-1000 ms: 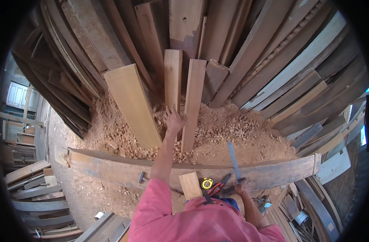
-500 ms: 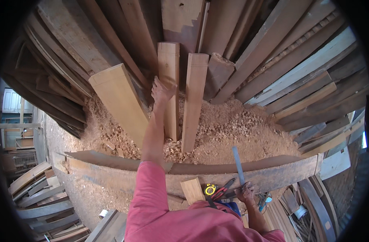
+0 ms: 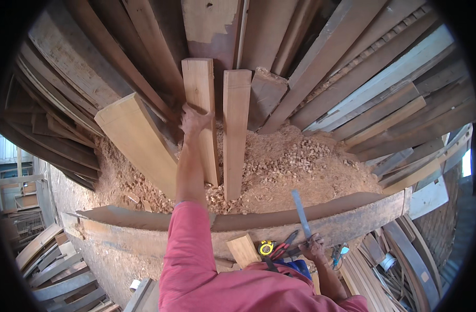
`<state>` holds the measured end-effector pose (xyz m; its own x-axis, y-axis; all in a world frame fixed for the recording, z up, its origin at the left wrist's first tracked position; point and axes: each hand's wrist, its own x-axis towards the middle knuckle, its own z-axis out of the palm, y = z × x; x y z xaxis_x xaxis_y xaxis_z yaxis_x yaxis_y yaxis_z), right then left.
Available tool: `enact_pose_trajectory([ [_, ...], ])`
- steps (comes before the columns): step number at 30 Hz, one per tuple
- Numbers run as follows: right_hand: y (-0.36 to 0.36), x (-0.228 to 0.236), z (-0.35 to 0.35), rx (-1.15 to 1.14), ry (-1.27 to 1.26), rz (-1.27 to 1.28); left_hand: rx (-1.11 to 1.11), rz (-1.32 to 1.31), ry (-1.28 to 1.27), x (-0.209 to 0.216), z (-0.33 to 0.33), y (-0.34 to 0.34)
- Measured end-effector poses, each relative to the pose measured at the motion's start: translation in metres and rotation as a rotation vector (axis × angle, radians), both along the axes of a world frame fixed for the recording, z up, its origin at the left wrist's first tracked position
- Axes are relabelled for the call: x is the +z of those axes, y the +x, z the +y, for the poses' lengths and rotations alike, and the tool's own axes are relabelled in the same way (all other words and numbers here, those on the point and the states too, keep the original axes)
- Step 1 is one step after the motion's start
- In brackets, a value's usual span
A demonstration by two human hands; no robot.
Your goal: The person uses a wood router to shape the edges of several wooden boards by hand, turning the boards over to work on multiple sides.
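Head | left grip (image 3: 196,122) spanning board (image 3: 199,80), both edges | slim gap to neighbouring board (image 3: 236,125)

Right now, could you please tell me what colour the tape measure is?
The tape measure is mainly yellow; the head view shows it best.

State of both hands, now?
Left hand: closed across the middle pale board.
Right hand: closed, holding the flat metal blade tool.

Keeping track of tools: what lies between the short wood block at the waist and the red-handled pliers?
The yellow tape measure lies between the block and the pliers, in the head view.
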<state>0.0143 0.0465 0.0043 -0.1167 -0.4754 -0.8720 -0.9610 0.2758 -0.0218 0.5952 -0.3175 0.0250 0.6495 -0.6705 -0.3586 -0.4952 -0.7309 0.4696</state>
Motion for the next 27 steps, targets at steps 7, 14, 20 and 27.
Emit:
enact_pose_trajectory([
  [7, -0.003, -0.003, 0.001, 0.021, -0.144, 0.02, -0.156, -0.136, -0.178, 0.012, 0.077, -0.068],
  [14, 0.065, 0.075, -0.144, 0.095, -0.59, -0.381, -0.369, 0.102, -0.507, 0.035, 0.141, -0.102],
  [20, 0.185, 0.247, -0.214, 0.025, -0.795, -0.842, -0.659, 0.417, -0.714, 0.094, 0.156, -0.13],
  [27, 0.139, 0.26, -0.209, 0.032, -1.446, -0.974, -0.948, 0.595, -0.637, 0.175, 0.154, -0.201],
])
